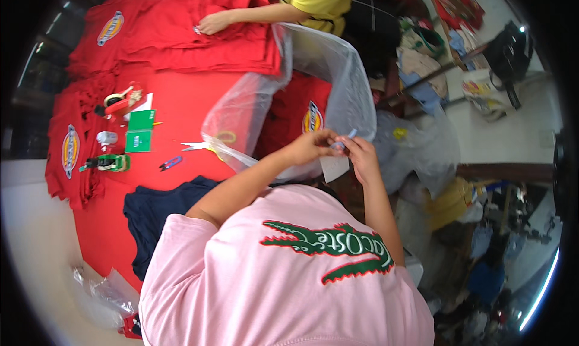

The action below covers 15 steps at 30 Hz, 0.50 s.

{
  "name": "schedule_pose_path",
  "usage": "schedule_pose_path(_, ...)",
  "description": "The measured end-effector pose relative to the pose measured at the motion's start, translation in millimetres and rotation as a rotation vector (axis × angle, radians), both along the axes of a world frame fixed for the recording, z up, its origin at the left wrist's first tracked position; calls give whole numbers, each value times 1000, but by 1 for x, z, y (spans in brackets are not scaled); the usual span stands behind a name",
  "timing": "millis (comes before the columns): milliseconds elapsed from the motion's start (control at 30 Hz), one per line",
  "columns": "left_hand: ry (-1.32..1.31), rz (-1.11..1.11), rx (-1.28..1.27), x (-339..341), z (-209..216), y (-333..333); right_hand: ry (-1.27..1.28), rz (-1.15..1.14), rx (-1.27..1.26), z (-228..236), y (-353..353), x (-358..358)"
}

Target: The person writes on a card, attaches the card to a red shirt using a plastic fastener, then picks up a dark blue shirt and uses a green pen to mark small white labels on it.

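My left hand [313, 147] and my right hand [363, 156] meet in front of my pink shirt, fingertips pinched together. Between them is a small blue and white sticker [345, 138], and a white paper slip [333, 167] hangs down from the pinch. Just beyond my hands a clear plastic bag [338, 75] stands open on the red table [181, 99]. It holds a folded red shirt [301, 114] with an oval logo.
Another person in a yellow top rests a hand [214, 22] on a stack of red shirts [199, 38]. To the left lie tape dispensers [111, 162], green cards [140, 130], scissors [196, 146] and a navy garment [163, 207]. Bags and clutter [470, 87] crowd the floor to the right.
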<state>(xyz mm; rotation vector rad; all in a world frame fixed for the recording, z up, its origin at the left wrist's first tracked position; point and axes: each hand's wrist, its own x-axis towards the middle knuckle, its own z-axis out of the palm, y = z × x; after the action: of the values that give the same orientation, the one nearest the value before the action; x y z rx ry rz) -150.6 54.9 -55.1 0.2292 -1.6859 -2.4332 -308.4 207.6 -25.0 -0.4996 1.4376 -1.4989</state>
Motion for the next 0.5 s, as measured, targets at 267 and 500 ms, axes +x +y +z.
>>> schedule_pose_path(267, -193, 84, -131, 1, 11, -5, 1330, 56, -17, 30, 1, 12)
schedule_pose_path(500, -232, 78, 39, -9, 15, -6, 1591, -61, -188, 27, -9, 22)
